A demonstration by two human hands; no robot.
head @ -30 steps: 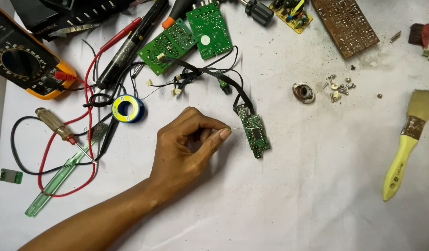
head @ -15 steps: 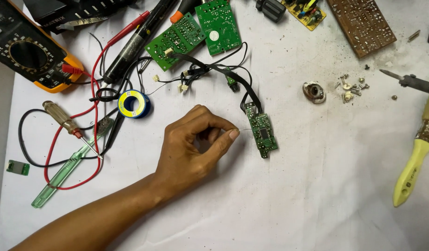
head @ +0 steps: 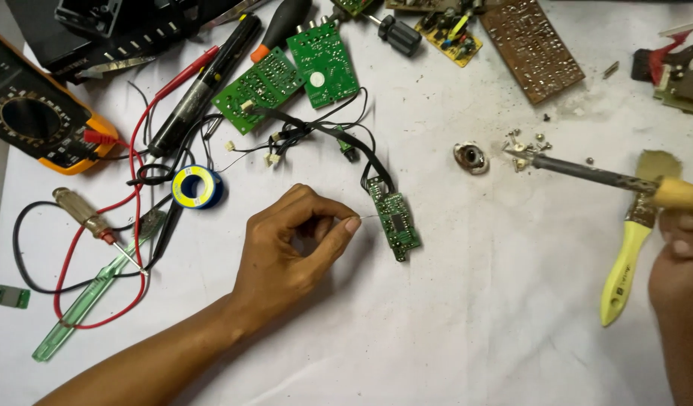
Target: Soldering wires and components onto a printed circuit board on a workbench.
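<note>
White cloth [head: 467, 316], slim green circuit board [head: 394, 219].

- The left hand [head: 290, 252] is bare: no glove, ring or band shows on its fingers.
- Its forearm is bare as well, with no sleeve, watch or bracelet along the stretch in view.
- The right hand [head: 681, 278] is also bare; only part of it shows at the picture's edge.
- Short, plain fingernails show on both hands, unpainted.
</note>
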